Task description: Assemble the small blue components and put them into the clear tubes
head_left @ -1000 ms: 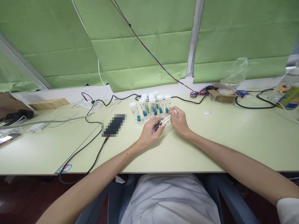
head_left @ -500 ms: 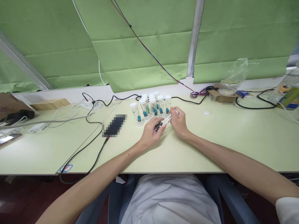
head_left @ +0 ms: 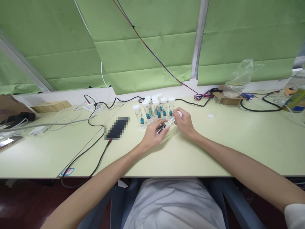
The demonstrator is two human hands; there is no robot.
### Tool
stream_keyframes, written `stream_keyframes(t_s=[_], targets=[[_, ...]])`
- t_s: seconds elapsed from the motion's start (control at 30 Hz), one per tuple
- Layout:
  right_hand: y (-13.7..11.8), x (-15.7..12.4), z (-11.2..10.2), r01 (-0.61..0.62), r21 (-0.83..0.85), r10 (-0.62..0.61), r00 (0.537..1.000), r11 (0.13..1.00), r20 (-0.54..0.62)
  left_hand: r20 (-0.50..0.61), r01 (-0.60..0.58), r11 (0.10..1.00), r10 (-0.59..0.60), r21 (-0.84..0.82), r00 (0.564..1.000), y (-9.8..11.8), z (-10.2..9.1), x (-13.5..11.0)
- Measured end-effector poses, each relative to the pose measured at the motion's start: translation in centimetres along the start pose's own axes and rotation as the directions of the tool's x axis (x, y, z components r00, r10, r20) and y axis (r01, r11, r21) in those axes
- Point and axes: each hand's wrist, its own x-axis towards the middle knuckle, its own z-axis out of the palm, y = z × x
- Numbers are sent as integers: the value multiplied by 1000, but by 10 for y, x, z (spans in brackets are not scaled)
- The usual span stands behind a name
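Note:
My left hand (head_left: 152,135) and my right hand (head_left: 184,122) meet over the pale green table (head_left: 214,149), both closed on one clear tube (head_left: 166,123) held lying sideways. The left fingers grip its dark-tipped lower end. The right fingers pinch its white cap (head_left: 179,113) at the upper end. Just behind the hands stands a cluster of several upright clear tubes (head_left: 154,108) with white caps and blue pieces inside.
A dark phone (head_left: 116,128) on a black cable lies left of the tubes. A loose white cap (head_left: 210,116) sits to the right. Cardboard box with a plastic bag (head_left: 232,90), cables and bottles (head_left: 294,95) line the back right. More cables and a wooden block (head_left: 50,106) lie left.
Both hands stayed on the tube, with only small shifts of the fingers at the cap. The rest of the table is unchanged.

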Motion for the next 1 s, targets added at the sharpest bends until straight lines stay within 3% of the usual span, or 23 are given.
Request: stream_keyframes(t_s=[0.13,0.23,0.4,0.7,1.0], targets=[[-2,4,-13,137,-75,-126,983,988,133,27,61,995,-59,-81,998,-4,-3,2],[-4,6,-18,174,-91,-153,967,980,205,109,148,975,-132,-163,985,-3,-7,4],[-3,5,-14,213,-103,-193,965,972,178,276,321,893,-237,-315,931,2,-14,5],[-4,5,-16,259,-134,-235,956,956,174,355,383,822,-240,-421,904,0,-14,6],[3,7,-15,304,-158,-272,943,940,194,377,393,824,-239,-409,895,0,-14,8]])
